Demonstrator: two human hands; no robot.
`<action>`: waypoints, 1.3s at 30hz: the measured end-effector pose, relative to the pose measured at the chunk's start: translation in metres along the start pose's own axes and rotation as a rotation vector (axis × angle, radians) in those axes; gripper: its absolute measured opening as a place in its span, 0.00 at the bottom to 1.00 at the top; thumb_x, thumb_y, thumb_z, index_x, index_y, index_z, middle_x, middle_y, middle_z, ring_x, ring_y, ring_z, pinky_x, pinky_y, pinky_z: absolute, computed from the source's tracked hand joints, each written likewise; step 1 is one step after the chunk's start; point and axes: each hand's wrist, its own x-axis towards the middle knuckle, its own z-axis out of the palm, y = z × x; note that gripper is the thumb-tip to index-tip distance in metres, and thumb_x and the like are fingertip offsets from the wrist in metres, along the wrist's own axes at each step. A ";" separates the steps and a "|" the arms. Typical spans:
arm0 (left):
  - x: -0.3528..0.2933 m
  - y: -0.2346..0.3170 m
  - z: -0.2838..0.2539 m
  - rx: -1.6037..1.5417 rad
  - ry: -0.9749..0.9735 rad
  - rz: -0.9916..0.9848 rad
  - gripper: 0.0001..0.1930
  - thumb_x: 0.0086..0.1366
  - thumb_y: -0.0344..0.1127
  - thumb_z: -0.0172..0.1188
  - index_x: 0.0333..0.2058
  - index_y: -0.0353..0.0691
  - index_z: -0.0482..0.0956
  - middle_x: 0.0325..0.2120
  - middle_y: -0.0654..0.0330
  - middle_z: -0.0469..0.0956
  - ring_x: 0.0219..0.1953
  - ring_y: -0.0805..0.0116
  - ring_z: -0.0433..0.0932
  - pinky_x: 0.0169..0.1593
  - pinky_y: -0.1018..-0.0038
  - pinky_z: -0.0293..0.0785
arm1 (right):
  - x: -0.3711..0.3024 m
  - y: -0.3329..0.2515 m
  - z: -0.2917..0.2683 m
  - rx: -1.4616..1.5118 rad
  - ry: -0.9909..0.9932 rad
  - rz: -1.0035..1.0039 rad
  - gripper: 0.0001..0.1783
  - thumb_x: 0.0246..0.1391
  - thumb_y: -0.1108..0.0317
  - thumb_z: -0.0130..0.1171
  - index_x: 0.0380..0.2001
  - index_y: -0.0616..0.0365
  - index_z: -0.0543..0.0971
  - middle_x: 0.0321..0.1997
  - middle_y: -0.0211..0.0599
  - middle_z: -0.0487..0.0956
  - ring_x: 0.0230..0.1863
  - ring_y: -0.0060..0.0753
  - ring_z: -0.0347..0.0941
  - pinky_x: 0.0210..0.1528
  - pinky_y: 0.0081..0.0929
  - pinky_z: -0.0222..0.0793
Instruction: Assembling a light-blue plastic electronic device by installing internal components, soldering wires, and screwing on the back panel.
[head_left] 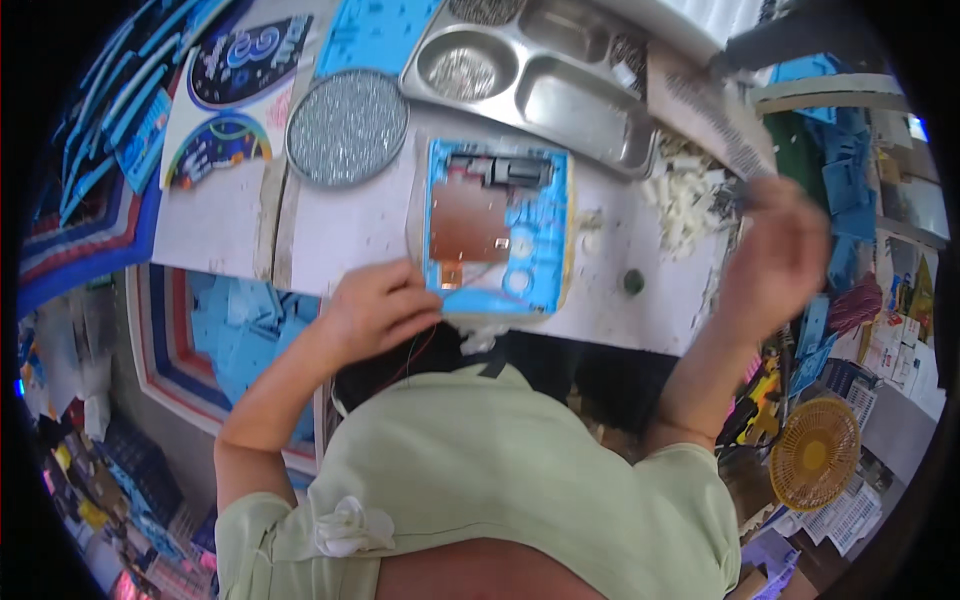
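Observation:
In front of me on the table lies a light blue plastic casing [540, 290], its inside facing up. A brown copper-coloured board [468, 222] covers its left part, and a black component [515, 170] sits along the far side. At the near left corner is my left hand [380, 308], fingers drawn together around a thin red wire [425, 352] that trails below them. My right hand [780, 255] is raised over the table's right side, smeared by motion. Something dark shows by its fingertips, too blurred to name.
A round tray [348, 128] of small metal pieces stands left of the casing. Beyond it is a steel compartment tray [590, 125] with small metal parts. White plastic bits [685, 205] are heaped at the right, near a small dark green disc [633, 282]. A yellow fan [815, 453] stands lower right.

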 end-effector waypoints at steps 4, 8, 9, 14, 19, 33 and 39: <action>0.000 0.001 0.002 -0.022 0.009 0.014 0.14 0.50 0.28 0.75 0.37 0.43 0.83 0.29 0.59 0.75 0.27 0.60 0.77 0.29 0.67 0.73 | -0.073 -0.002 0.052 -0.088 -0.692 -0.096 0.11 0.47 0.76 0.69 0.35 0.55 0.81 0.35 0.31 0.82 0.41 0.43 0.72 0.49 0.36 0.67; 0.000 0.001 0.002 -0.037 0.002 -0.004 0.15 0.50 0.28 0.75 0.37 0.42 0.83 0.29 0.60 0.75 0.27 0.61 0.77 0.29 0.68 0.73 | -0.081 0.014 0.064 -0.163 -0.794 -0.220 0.10 0.45 0.74 0.69 0.33 0.52 0.81 0.35 0.28 0.81 0.45 0.46 0.70 0.47 0.38 0.68; 0.000 0.001 0.003 -0.037 0.011 0.000 0.15 0.50 0.28 0.75 0.37 0.43 0.83 0.29 0.60 0.75 0.27 0.61 0.77 0.29 0.68 0.72 | -0.079 0.014 0.065 -0.192 -0.797 -0.253 0.11 0.44 0.74 0.69 0.33 0.52 0.81 0.36 0.28 0.81 0.45 0.46 0.70 0.47 0.38 0.68; 0.000 0.000 0.003 -0.039 0.014 0.002 0.15 0.50 0.28 0.76 0.37 0.43 0.84 0.29 0.60 0.75 0.28 0.61 0.77 0.29 0.68 0.72 | -0.080 0.015 0.062 -0.212 -0.839 -0.265 0.15 0.40 0.71 0.72 0.36 0.51 0.83 0.44 0.31 0.81 0.47 0.47 0.69 0.50 0.39 0.67; 0.003 0.000 0.001 -0.025 -0.015 0.022 0.16 0.49 0.28 0.76 0.38 0.43 0.83 0.29 0.59 0.75 0.28 0.60 0.77 0.29 0.68 0.73 | -0.080 0.010 0.051 -0.195 -0.749 -0.201 0.15 0.39 0.69 0.72 0.36 0.52 0.84 0.42 0.32 0.82 0.48 0.46 0.71 0.51 0.39 0.68; 0.093 0.029 -0.074 -0.045 -0.418 -0.013 0.10 0.57 0.33 0.69 0.37 0.38 0.81 0.28 0.56 0.75 0.31 0.53 0.78 0.35 0.62 0.74 | -0.054 0.045 -0.008 -0.657 -0.606 0.126 0.10 0.48 0.74 0.63 0.36 0.55 0.83 0.36 0.38 0.81 0.41 0.45 0.74 0.47 0.38 0.70; 0.223 -0.035 -0.025 0.394 -0.062 0.197 0.05 0.62 0.31 0.62 0.34 0.37 0.78 0.30 0.53 0.76 0.35 0.50 0.78 0.39 0.61 0.74 | -0.039 0.047 -0.015 -0.734 -0.514 0.130 0.11 0.49 0.74 0.62 0.38 0.55 0.83 0.34 0.39 0.81 0.41 0.46 0.74 0.45 0.39 0.71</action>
